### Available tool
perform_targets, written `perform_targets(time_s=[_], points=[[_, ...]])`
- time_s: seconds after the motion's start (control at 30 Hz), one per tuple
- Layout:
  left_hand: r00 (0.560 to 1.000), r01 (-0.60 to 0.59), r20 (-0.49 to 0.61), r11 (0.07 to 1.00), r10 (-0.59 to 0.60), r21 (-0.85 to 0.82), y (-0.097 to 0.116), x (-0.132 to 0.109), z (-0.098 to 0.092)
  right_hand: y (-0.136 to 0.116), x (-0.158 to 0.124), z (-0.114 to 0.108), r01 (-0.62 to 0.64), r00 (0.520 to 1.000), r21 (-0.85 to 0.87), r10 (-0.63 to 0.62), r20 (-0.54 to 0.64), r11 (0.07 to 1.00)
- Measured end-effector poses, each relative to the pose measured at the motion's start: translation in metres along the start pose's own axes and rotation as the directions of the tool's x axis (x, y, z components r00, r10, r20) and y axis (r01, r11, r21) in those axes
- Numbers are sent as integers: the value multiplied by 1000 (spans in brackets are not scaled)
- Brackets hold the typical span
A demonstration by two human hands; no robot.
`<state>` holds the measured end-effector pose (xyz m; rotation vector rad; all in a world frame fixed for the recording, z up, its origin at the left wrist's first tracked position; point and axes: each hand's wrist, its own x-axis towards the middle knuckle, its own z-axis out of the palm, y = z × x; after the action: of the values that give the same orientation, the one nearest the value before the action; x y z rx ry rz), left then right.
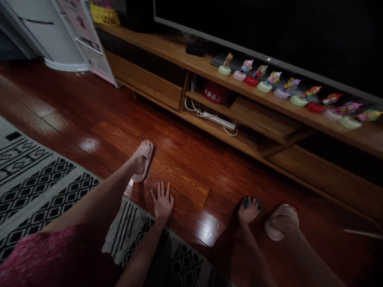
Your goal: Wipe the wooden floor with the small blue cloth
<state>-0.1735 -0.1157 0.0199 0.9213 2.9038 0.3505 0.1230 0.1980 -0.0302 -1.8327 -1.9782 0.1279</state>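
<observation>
My left hand (pixel 163 201) lies flat on the wooden floor (pixel 194 167) with its fingers spread, just past the edge of the patterned rug (pixel 36 183). My right hand (pixel 248 211) is curled over a small dark object (pixel 250 202) on the floor, beside my right foot in a pink slipper (pixel 281 223). My left leg stretches forward, and its foot wears another pink slipper (pixel 143 159) a little beyond my left hand.
A low wooden TV cabinet (pixel 269 119) runs along the right, with a row of several small figurines (pixel 287 85) on top, a red device (pixel 216 93) and a white power strip (pixel 218 119) on its shelves. A white stand (pixel 68 36) is at the far left.
</observation>
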Motion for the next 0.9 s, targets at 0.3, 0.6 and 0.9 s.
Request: perform_targets(time_s=[0.3, 0.6, 0.9], points=[[998, -11, -60, 996, 16, 84, 2, -2, -5, -166, -161, 5, 500, 749, 331, -592, 298, 800], [998, 4, -70, 996, 2, 84, 5, 0, -7, -133, -148, -9, 744, 337, 531, -914, 226, 406], [999, -4, -50, 1000, 5, 23, 0, 1, 5, 11, 27, -16, 292, 935, 148, -315, 163, 945]])
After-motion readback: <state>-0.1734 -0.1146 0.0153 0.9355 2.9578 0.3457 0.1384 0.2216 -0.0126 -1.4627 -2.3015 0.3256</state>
